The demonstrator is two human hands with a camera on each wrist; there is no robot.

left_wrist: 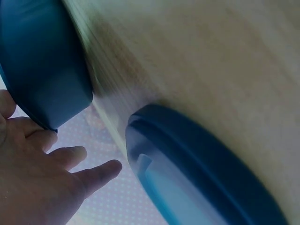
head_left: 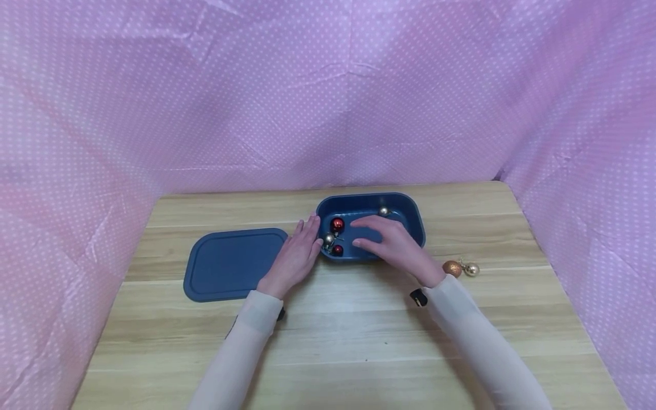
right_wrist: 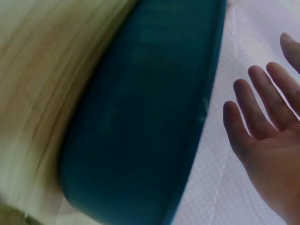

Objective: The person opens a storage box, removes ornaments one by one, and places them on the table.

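Note:
A dark blue open box (head_left: 369, 196) stands near the back of the table. My left hand (head_left: 294, 256) rests against its left rim, fingers mostly straight, and the left wrist view shows fingertips touching the box's edge. Over the box's front right side hovers my right hand (head_left: 393, 239), thumb and fingers spread apart with nothing between them. Inside, at the left end, lie a red bauble (head_left: 337, 224), a pale gold bauble (head_left: 329, 239) and a smaller red bauble (head_left: 337, 250). Another gold bauble (head_left: 384, 211) lies at the back right, partly behind the right hand.
Left of the box, a flat blue lid (head_left: 230, 265) lies on the wooden table (head_left: 353, 353). A glittery orange bauble (head_left: 452, 269) and a shiny gold bauble (head_left: 471, 269) sit to the right, beside my right wrist. Pink dotted cloth (head_left: 287, 114) hangs around the back and sides.

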